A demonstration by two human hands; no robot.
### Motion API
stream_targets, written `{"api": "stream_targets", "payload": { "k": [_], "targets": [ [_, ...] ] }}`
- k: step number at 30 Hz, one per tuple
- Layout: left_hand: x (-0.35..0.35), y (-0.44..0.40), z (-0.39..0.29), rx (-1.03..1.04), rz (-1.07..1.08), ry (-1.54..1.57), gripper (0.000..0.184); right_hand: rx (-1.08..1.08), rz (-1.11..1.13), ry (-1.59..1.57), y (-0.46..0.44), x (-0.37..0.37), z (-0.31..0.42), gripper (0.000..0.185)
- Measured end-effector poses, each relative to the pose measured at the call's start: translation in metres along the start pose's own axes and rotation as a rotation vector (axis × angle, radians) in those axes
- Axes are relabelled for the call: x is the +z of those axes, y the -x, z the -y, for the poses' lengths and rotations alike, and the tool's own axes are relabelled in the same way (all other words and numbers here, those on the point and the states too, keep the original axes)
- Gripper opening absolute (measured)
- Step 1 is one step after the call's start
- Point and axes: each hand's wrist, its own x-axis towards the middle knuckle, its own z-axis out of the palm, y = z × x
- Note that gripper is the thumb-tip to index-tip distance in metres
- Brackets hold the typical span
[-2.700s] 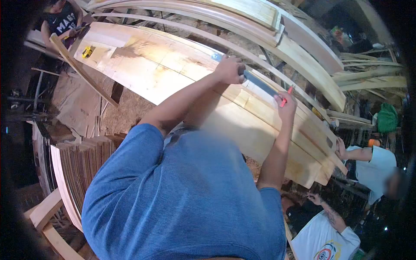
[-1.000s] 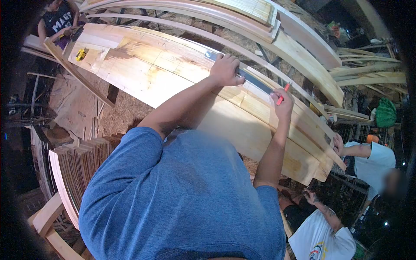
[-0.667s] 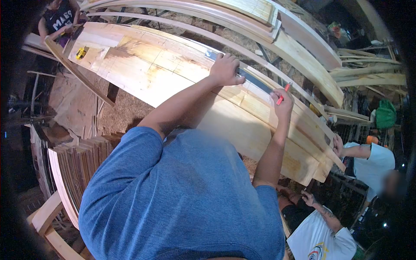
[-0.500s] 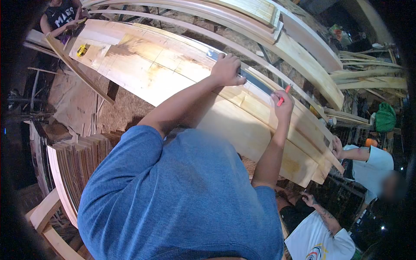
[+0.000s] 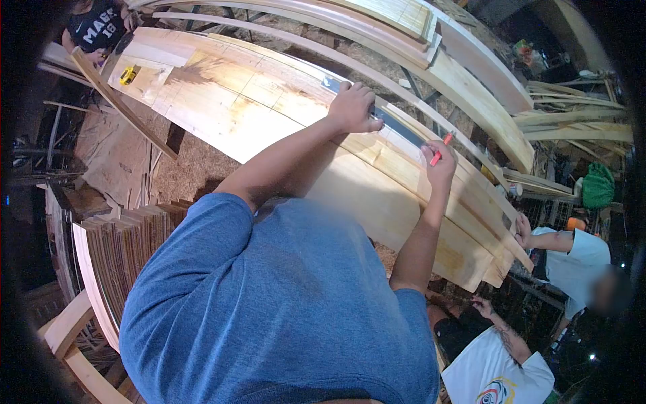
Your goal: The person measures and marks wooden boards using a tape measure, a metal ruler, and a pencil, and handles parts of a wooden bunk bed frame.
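In the head view, the left hand (image 5: 351,109) lay across a dark straightedge (image 5: 402,129), its grip drawn in around the bar with fingers bent over the far side and thumb toward the near side; what lay beneath the palm was hidden. A pale, shiny end of the bar showed past the knuckles. The straightedge rested lengthwise on a wooden panel (image 5: 282,101), close to its far edge and lying roughly along it.

The right hand (image 5: 440,165) was at the other end of the bar, its grip closed on a red marker (image 5: 442,149) that slanted up between thumb and fingers, with the thumb at or very near the straightedge. Too little showed to tell whether the marker touched wood.

Dark lines crossed the panel, and brown stains spread over its left half, where a yellow tool (image 5: 129,75) sat. A narrow strip (image 5: 124,108) leaned beside that end, near a person in a dark jersey (image 5: 101,30). At the right end, another person's hand (image 5: 523,230) touched the panel's edge. Below sat someone in a white printed shirt (image 5: 494,367). A stack of thin boards (image 5: 138,246) stood at left, and a green bag (image 5: 597,186) hung or lay at far right.
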Motion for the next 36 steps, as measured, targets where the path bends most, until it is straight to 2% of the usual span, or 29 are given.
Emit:
{"api": "stream_targets", "payload": {
  "k": [7,10,11,12,14,17,19,22,23,24,26,29,30,31,33,36],
  "targets": [
    [0.008,0.001,0.001,0.003,-0.068,0.009,0.055,-0.009,-0.010,0.012,0.000,0.002,-0.013,0.023],
    [0.010,0.002,0.005,-0.005,-0.028,0.076,0.056,-0.110,0.004,0.077,-0.003,-0.001,-0.022,0.022],
    [0.019,0.004,0.010,0.028,-0.130,0.054,0.059,-0.143,-0.011,0.043,-0.005,0.001,-0.022,0.019],
    [0.007,0.005,0.006,-0.018,-0.031,0.091,0.057,-0.178,-0.026,0.006,-0.006,0.000,-0.023,0.017],
    [-0.011,0.014,0.002,-0.080,-0.029,-0.109,0.055,-0.138,-0.069,-0.193,-0.003,0.002,-0.045,0.012],
    [-0.065,0.056,0.007,-0.276,-0.101,-0.090,0.055,-0.031,-0.078,-0.108,0.001,-0.006,-0.047,0.010],
    [-0.105,0.103,0.025,-0.535,-0.065,-0.092,0.053,0.036,-0.056,-0.120,-0.001,-0.009,-0.031,0.011],
    [-0.166,0.187,0.052,-1.020,0.004,-0.175,0.070,-0.208,-0.095,0.042,-0.007,-0.002,-0.046,0.017],
    [-0.178,0.211,0.056,-1.162,0.075,-0.307,0.073,-0.122,-0.129,0.037,-0.004,-0.001,-0.056,0.020],
    [-0.188,0.231,0.055,-1.287,0.014,-0.295,0.069,-0.038,-0.161,0.033,0.000,0.000,-0.068,0.023],
    [-0.192,0.270,0.057,-1.347,-0.059,-0.418,0.069,0.103,-0.227,-0.034,-0.011,0.010,-0.058,0.029],
    [-0.197,0.277,0.055,-1.437,-0.125,-0.344,0.066,0.232,-0.282,-0.222,-0.028,0.036,-0.042,0.043],
    [-0.194,0.277,0.055,-1.431,-0.144,-0.383,0.064,0.164,-0.201,-0.467,-0.034,0.048,-0.035,0.044],
    [-0.191,0.275,0.058,-1.419,-0.162,-0.423,0.062,0.099,-0.120,-0.712,-0.036,0.068,0.003,0.046],
    [-0.183,0.273,0.065,-1.390,-0.228,-0.453,0.058,0.120,0.082,-0.804,-0.049,0.113,0.041,0.052],
    [-0.173,0.274,0.070,-1.355,-0.255,-0.541,0.056,0.192,0.349,-0.578,-0.047,0.166,0.124,0.060]
  ]
}}
